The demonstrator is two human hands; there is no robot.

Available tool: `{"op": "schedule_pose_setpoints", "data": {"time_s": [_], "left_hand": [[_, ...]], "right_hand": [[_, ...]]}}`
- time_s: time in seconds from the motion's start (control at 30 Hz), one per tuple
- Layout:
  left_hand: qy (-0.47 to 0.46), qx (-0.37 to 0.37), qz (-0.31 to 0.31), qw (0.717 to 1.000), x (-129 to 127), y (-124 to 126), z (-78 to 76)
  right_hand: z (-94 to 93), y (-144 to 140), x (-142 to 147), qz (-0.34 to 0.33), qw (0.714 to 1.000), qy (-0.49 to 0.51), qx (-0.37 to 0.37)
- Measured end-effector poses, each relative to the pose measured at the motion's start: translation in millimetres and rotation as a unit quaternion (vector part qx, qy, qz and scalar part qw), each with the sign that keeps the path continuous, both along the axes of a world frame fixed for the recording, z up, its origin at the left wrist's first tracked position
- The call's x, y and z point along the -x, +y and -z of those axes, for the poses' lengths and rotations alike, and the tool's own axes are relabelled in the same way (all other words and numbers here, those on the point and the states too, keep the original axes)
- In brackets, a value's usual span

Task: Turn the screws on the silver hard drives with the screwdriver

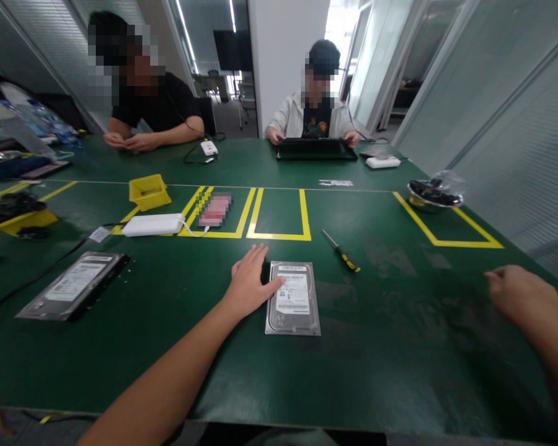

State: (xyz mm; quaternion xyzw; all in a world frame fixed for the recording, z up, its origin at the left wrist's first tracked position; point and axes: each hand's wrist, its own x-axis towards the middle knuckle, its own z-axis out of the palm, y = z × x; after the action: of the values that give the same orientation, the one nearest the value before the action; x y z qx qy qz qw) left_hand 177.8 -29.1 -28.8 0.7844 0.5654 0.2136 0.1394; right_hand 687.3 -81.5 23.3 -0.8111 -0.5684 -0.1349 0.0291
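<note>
head view: the left hand (248,282) lies open, thumb on the left edge of the hard drive (293,298), long axis pointing away, while the loosely curled, empty right hand (516,291) hovers well apart.

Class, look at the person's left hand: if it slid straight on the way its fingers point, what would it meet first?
The left hand points up and right, already touching the hard drive. Beyond it, probably the yellow tape outline, though depth is unclear.
</note>
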Motion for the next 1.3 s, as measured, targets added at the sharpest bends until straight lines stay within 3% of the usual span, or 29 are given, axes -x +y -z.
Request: {"op": "schedule_pose_setpoints", "data": {"time_s": [0.13,0.27,0.33,0.43,0.5,0.6,0.83,1.0,1.13,1.3], "left_hand": [[-0.012,-0.019,0.006,1.0,-0.5,-0.4,-1.2],[-0.022,-0.057,0.025,0.998,-2.3,-1.5,-3.4],[-0.023,-0.072,0.031,0.997,-3.6,-2.1,-4.5],[-0.045,-0.114,0.047,0.991,-5.7,-2.9,-6.7],[-0.079,-0.156,0.059,0.983,-7.0,-3.8,-8.8],[-0.126,-0.22,0.077,0.964,-9.0,-5.7,-11.9],[-0.165,-0.279,0.095,0.941,-13.8,-9.2,-11.9],[-0.173,-0.311,0.114,0.927,-15.5,-10.3,-13.7],[-0.157,-0.343,0.124,0.918,-15.1,-11.9,-15.4],[-0.14,-0.351,0.128,0.917,-13.4,-12.7,-14.0]], "right_hand": [[-16.0,24.8,82.4,-0.091,0.986,0.142,-0.01],[-19.2,34.7,181.2,-0.222,0.934,0.279,0.019],[-18.3,34.9,225.4,-0.278,0.836,0.472,0.037],[-15.1,33.6,276.5,-0.279,0.701,0.654,0.062],[-11.9,32.8,299.5,-0.264,0.641,0.718,0.069],[-5.8,31.8,320.1,-0.228,0.574,0.782,0.078],[10.4,29.2,332.2,-0.188,0.521,0.829,0.082],[11.9,28.0,334.6,-0.168,0.483,0.854,0.096],[11.9,26.8,336.1,-0.158,0.483,0.857,0.084],[10.3,25.5,334.8,-0.174,0.509,0.84,0.071]]}}
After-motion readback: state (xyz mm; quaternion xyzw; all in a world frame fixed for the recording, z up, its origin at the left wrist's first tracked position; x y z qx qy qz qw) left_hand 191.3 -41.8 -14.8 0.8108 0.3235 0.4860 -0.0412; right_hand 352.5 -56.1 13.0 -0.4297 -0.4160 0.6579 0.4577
